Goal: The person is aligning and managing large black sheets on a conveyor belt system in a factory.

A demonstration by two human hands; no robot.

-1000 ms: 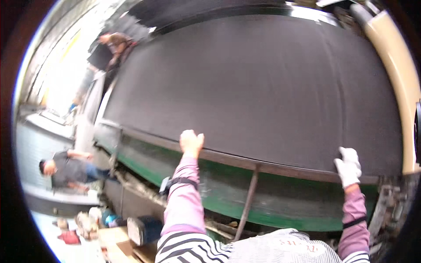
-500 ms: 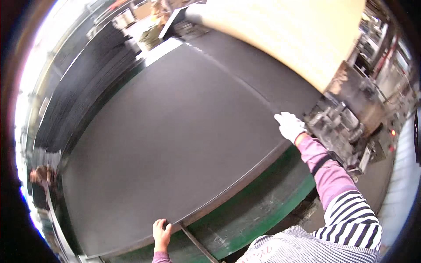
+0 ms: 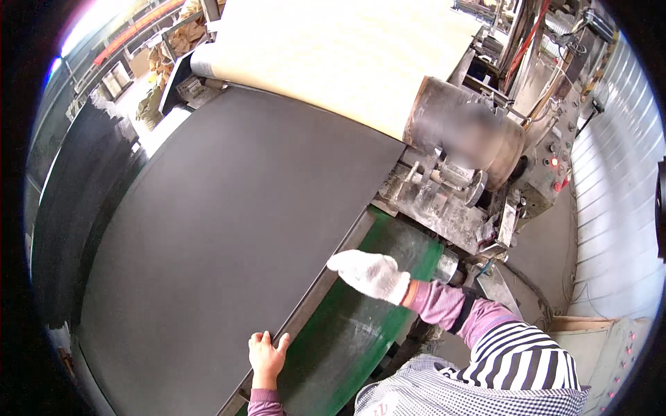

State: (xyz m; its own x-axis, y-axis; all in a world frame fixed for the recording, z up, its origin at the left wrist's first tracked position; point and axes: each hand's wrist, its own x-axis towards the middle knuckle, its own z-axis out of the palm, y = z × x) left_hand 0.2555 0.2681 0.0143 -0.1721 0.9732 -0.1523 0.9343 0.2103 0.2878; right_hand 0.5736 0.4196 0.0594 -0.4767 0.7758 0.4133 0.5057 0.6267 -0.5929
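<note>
A broad dark grey sheet (image 3: 229,201) covers the flat bed before me. My left hand (image 3: 266,359), bare, rests at its near right edge with the fingertips on the dark surface and the thumb apart. Farther along that same edge is my right hand (image 3: 371,275) in a white knitted glove. Its fingers are pressed together and the tips reach the sheet's rim; whether they pinch anything is hidden by the glove. Below the rim runs a green-edged belt (image 3: 354,329), with my right forearm over it.
A wide roller with pale yellow covering (image 3: 333,62) lies across the far end. Beside it are a rusty drum (image 3: 461,132) and grimy machine parts (image 3: 444,201). Black stacked sheets (image 3: 76,201) stand at the left. A control panel (image 3: 551,166) with lit lamps and a corrugated wall (image 3: 617,159) are at right.
My view has turned toward the right. My gloved right hand has come back from near the roller to the sheet's near edge. The line across the sheet no longer shows.
</note>
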